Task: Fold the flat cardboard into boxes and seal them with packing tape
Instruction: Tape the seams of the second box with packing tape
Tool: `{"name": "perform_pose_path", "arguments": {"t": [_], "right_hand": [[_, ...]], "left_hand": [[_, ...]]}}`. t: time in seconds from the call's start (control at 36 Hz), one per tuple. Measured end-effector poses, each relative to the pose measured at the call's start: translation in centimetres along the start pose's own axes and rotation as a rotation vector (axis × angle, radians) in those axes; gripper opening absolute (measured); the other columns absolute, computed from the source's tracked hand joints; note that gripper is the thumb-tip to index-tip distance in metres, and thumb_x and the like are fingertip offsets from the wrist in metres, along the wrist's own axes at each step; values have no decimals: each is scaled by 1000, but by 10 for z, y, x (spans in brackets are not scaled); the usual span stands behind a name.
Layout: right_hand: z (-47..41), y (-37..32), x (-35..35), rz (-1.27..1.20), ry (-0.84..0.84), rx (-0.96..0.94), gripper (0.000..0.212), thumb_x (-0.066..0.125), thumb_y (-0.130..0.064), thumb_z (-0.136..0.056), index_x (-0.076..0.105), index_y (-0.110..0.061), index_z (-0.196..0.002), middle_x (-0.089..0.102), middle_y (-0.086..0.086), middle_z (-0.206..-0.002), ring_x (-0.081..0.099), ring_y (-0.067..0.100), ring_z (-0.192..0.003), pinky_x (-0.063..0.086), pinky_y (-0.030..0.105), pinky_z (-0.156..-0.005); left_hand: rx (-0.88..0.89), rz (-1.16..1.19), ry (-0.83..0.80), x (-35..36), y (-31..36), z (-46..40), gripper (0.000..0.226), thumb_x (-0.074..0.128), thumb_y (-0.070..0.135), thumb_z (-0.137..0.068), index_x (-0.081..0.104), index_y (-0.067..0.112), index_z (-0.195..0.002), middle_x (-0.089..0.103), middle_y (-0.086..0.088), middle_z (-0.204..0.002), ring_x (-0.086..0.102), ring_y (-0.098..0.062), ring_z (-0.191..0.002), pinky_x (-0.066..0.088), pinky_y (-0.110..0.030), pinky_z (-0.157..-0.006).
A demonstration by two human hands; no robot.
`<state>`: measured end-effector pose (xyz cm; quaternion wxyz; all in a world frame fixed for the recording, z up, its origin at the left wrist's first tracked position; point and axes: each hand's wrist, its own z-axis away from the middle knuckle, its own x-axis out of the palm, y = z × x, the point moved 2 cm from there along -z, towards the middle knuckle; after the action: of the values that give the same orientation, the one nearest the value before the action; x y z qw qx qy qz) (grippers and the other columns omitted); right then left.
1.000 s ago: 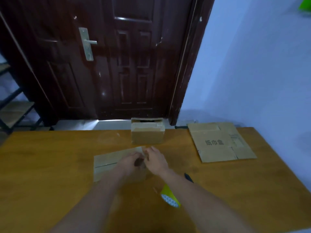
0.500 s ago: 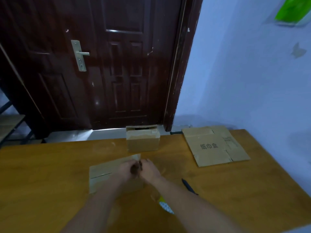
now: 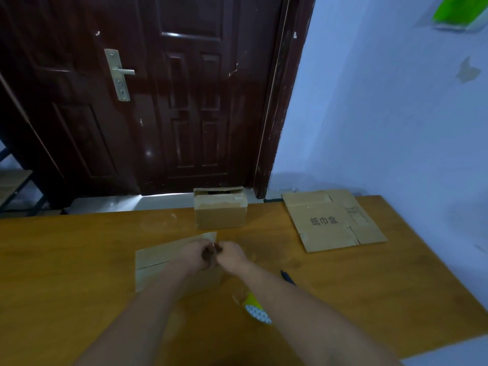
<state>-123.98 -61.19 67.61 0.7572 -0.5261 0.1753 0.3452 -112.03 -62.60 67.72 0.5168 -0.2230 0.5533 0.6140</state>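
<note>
While both hands stay bunched together as a second ago, the left hand (image 3: 196, 253) and right hand (image 3: 231, 256) pinch a small dark thing (image 3: 211, 252) between them over the flat cardboard (image 3: 158, 262) on the table (image 3: 66, 260). Only the view has shifted. The folded box (image 3: 220, 211) and printed flat cardboard (image 3: 330, 220) lie unmoved.

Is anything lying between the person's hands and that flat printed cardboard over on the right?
Nothing visible does. Both the left hand and right hand are together over the cardboard piece nearest the person, and only bare table lies between them and the flat printed cardboard. The folded box stands farther back.
</note>
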Motion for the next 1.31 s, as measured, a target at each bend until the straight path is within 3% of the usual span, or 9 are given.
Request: {"name": "perform_pose_path", "arguments": {"t": [0.06, 0.31, 0.39, 0.56, 0.69, 0.81, 0.94, 1.08, 1.31], "right_hand": [[0, 0, 0, 34, -8, -25, 9, 53, -16, -87, 59, -14, -80, 63, 13, -95, 59, 28, -92, 38, 27, -68], [-1, 6, -2, 109, -62, -57, 34, 44, -26, -95, 56, -7, -120, 59, 15, -120, 55, 33, -107, 44, 36, -83], [-6, 9, -9, 51, -4, -2, 44, 41, -21, -94, 44, -13, -137, 51, 11, -133, 52, 29, -115, 47, 37, -93], [-28, 10, -14, 21, 98, 38, 52, 50, -8, -91, 38, -16, -141, 48, 9, -139, 52, 26, -119, 48, 39, -97], [-48, 1, -16, 229, 19, -76, 66, 59, -10, -87, 31, -22, -145, 38, 10, -146, 38, 28, -132, 39, 40, -106], [-65, 0, -19, 429, -12, -135, 70, 56, 2, -85, 33, -25, -145, 28, 7, -153, 26, 25, -140, 32, 36, -110], [-77, -7, -21, 564, -15, -249, 48, 57, -6, -89, 52, -22, -133, 48, 4, -141, 44, 24, -129, 41, 34, -101], [-84, -13, -23, 547, -35, -297, 30, 51, -9, -91, 67, -16, -114, 64, 6, -120, 59, 24, -110, 49, 36, -90], [-96, -13, -26, 525, -92, -252, 20, 55, -9, -90, 70, -12, -102, 69, 7, -107, 62, 22, -100, 46, 31, -85]], "left_hand": [[0, 4, 7, 0, -1, 0, 34, 67, 19, -80, 60, 19, -114, 61, -4, -119, 57, -23, -109, 45, -30, -87], [-14, 30, 11, 4, -6, -3, 34, 67, 14, -80, 59, 22, -112, 59, -1, -120, 55, -21, -108, 45, -29, -85], [-9, 72, 9, 8, -10, -4, 40, 67, 9, -80, 57, 17, -117, 56, -2, -124, 53, -21, -110, 39, -24, -83], [-4, 184, 25, 14, -17, -6, 45, 70, 2, -76, 58, 11, -118, 54, -5, -130, 50, -24, -117, 37, -25, -93], [2, 312, 60, 19, -23, -6, 44, 71, -5, -72, 61, 5, -114, 55, -8, -127, 51, -25, -118, 32, -17, -83], [-30, 429, 72, 23, -28, -7, 38, 76, 0, -73, 66, 6, -109, 56, -3, -130, 51, -21, -121, 35, -18, -91], [-52, 505, 64, 24, -38, -9, 31, 84, 12, -65, 68, 24, -89, 58, -1, -131, 53, -23, -121, 44, -41, -100], [-33, 557, 104, 27, -38, -8, 30, 81, 9, -71, 70, 9, -99, 55, 1, -135, 47, -15, -128, 38, -28, -104], [-9, 589, 156, 34, -38, -6, 26, 77, 7, -74, 70, 13, -99, 53, 3, -137, 40, -10, -133, 32, -25, -109]]}}
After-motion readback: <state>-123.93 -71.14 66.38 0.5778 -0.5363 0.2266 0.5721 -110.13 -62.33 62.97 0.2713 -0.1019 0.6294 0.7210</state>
